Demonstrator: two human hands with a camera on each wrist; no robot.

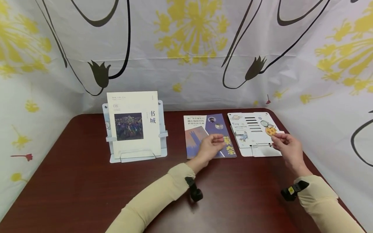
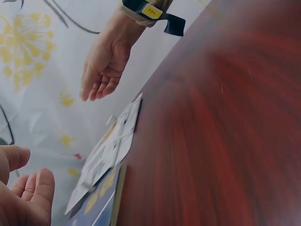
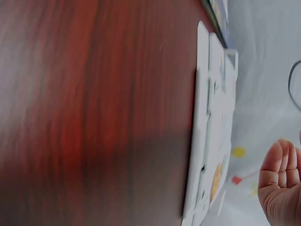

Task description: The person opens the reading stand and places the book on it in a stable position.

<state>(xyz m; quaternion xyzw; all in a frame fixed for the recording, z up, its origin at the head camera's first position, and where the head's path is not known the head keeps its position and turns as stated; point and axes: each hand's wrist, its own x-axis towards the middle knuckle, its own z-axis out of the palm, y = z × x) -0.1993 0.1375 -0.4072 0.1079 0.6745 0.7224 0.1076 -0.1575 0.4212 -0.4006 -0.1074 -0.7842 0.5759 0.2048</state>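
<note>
My left hand [image 1: 210,147] hovers over a purple and white book [image 1: 193,121] lying on the table, its fingers loosely bent around nothing. To the right, a white book stand [image 1: 247,142] printed with planets lies folded flat, with slots in its plate. My right hand [image 1: 288,150] is above the stand's right edge; in the left wrist view that right hand [image 2: 106,70] shows apart from the stand [image 2: 110,146], fingers relaxed. Part of my left hand [image 2: 28,197] shows at the lower left there. In the right wrist view, my right hand's fingers [image 3: 282,165] hold nothing.
On the left, a cream book [image 1: 134,123] with a dark picture leans upright on a pale blue book stand [image 1: 163,145] with a wire front. The dark red table [image 1: 87,194] reaches a patterned cloth backdrop [image 1: 189,81] behind and at the sides.
</note>
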